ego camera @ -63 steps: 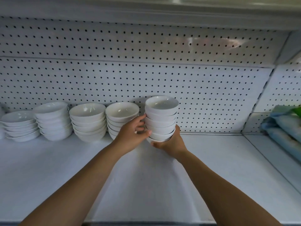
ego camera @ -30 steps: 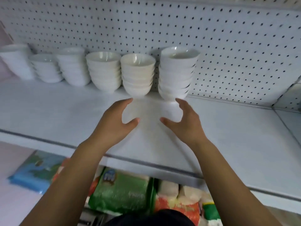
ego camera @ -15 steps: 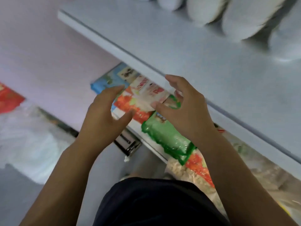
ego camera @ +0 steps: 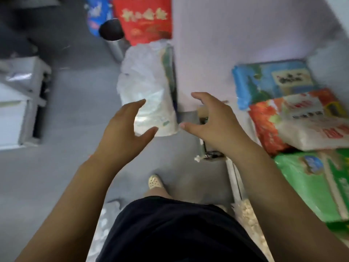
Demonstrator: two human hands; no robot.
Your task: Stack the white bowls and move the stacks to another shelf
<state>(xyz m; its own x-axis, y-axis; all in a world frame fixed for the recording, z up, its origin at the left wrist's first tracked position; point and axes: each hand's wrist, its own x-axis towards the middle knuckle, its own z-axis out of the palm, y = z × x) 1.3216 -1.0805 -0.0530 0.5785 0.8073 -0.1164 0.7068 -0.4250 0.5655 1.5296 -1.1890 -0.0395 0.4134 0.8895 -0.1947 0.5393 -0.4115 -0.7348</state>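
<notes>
Grey floor (ego camera: 62, 167), blurred. L hand (ego camera: 122, 131) and R hand (ego camera: 217, 127) spread apart, empty. Sacks (ego camera: 302, 129) at 3 o'clock, bag (ego camera: 149, 99) at 12. Bowls not in view. Risk: tripping on clutter w/ head swinging.

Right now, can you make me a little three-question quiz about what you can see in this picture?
1. True or false: the left hand is holding a white bowl.
2. Which bag lies nearest the person, low on the right? A) blue bag B) green bag C) red box
3. Fill in: both hands are open and ____.

Key:
1. False. No bowls are in view at all.
2. B
3. Empty. The right hand grips nothing either; its fingers are spread above the grey floor.
</notes>
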